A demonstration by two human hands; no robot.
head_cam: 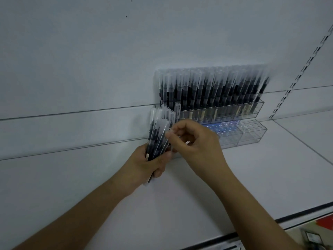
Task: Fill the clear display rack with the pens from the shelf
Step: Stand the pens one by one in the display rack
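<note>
Back tier: rack [259, 112] stands on the shelf [270, 177] against the wall; its upper rear row is packed w/ capped pens [212, 89] nearly edge to edge. Looks done, bar maybe the far-left end, hidden behind the bundle.
Front tier: lower tier has open holes on the right part, no pens seen there; mid part shows blue glints, can't tell what. Left part hidden by the hands.
Progress: approx. half by my read. Back filled, front mostly left to do.
Stock left: bundle [158, 134] of pens in hand, a good handful; no other loose pens seen on the shelf.
L hand: left hand [149, 165] wrapped round the lower half of the bundle, fingers curled tight, caps fanning upward. Held just in front of the rack's left end, forearm coming up from bottom-left.
R hand: right hand [196, 141] just beside the bundle, thumb & forefinger pinching one pen near its cap, other fingers loosely curled. Wrist bent, back of hand toward cam; forearm from bottom-right.
Step (guess): picking a single pen out of the bundle to drop into a free hole.
Next needs: lift it clear of the others, turn it cap-up, line it up w/ a hole in the front tier.
Risk: bundle fans loosely at top; tugging one could drag neighbours out.
Blur: some motion blur on caps, fine detail uncertain.
</note>
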